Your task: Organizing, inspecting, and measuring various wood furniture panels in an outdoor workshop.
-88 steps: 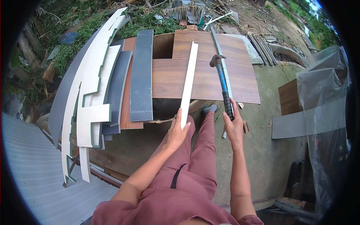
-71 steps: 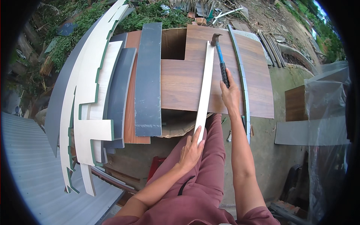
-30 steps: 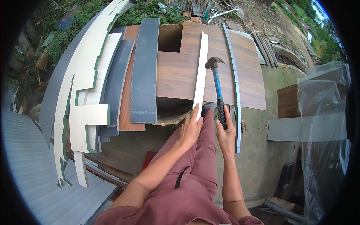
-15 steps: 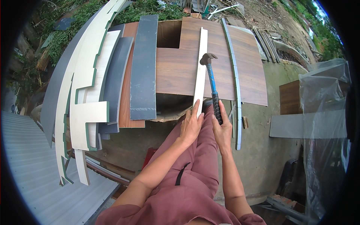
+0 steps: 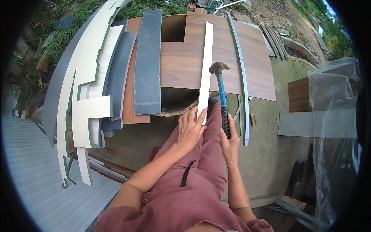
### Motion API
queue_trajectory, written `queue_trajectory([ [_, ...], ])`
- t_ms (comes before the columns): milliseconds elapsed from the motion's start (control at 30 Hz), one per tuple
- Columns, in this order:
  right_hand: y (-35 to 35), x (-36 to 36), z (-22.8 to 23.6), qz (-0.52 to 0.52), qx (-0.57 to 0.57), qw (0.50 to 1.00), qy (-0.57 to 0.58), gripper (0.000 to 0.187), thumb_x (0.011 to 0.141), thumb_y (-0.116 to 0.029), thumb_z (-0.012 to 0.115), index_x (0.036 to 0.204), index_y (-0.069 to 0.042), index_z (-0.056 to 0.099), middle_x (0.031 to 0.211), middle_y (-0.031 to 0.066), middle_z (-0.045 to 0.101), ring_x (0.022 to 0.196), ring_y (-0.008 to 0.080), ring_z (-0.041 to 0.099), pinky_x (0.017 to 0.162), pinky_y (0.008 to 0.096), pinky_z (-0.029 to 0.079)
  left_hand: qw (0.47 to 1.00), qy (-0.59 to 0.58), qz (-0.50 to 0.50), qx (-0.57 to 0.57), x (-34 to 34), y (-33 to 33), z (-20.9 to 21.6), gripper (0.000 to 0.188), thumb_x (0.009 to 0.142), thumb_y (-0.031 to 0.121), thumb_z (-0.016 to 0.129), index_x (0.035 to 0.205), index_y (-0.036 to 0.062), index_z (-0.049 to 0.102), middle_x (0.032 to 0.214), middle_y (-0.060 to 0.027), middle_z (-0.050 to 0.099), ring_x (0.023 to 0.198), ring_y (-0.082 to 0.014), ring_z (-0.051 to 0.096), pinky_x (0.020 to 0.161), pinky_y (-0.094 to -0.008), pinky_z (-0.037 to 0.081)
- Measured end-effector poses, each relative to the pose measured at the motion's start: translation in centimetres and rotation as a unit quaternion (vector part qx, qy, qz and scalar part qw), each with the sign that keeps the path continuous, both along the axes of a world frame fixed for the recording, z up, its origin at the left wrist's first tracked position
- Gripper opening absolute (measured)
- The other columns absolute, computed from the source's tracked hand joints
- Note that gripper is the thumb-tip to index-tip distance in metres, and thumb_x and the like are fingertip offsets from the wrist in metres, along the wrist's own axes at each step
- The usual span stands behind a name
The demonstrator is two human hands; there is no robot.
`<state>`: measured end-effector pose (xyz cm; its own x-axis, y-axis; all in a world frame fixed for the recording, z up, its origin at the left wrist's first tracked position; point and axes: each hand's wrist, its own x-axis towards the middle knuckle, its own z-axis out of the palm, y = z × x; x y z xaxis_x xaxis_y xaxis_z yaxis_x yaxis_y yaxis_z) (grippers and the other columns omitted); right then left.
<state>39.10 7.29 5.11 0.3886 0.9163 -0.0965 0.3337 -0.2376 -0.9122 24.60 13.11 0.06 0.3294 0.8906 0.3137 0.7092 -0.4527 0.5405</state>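
left hand [image 5: 190, 128] grips white strip [image 5: 207, 58] by its near end, right hand [image 5: 229, 141] grips hammer [image 5: 222, 87] alongside; grey strip [image 5: 243, 77], perhaps metal, overhangs brown board [image 5: 179, 65].

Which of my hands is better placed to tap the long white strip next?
Probably your right hand: it grips the blue-and-black claw hammer, whose brown head appears beside the long white strip. Your left hand holds that strip's near end.
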Motion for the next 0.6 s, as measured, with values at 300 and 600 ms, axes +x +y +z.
queue_trajectory([
  [300, 0.4, -0.1, 0.9, -0.002, 0.028, 0.999, -0.029, 0.057, 0.087, -0.006, 0.059, 0.14, -0.012, 0.04, 0.128, 0.0132, 0.057, 0.107, 0.0143, 0.059, 0.085, 0.0259, 0.046, 0.998, -0.004, -0.011, 0.064, 1.0, 6.3, -1.3, 0.068, 0.068, 0.017, 0.077, 0.129, 0.0086, 0.047, 0.127, -0.009, 0.045, 0.115, -0.0282, 0.041, 0.094, -0.044, 0.032],
  [600, 3.0, -0.4, 1.3, 0.015, 0.089, 0.995, -0.052, 0.057, 0.087, -0.006, 0.06, 0.14, -0.01, 0.041, 0.126, 0.0133, 0.058, 0.103, 0.0185, 0.063, 0.084, 0.0294, 0.048, 0.997, -0.011, 0.012, 0.071, 1.9, 8.6, -1.7, 0.061, 0.067, 0.02, 0.077, 0.121, 0.0069, 0.05, 0.126, -0.0063, 0.047, 0.112, -0.0281, 0.044, 0.095, -0.045, 0.031],
])
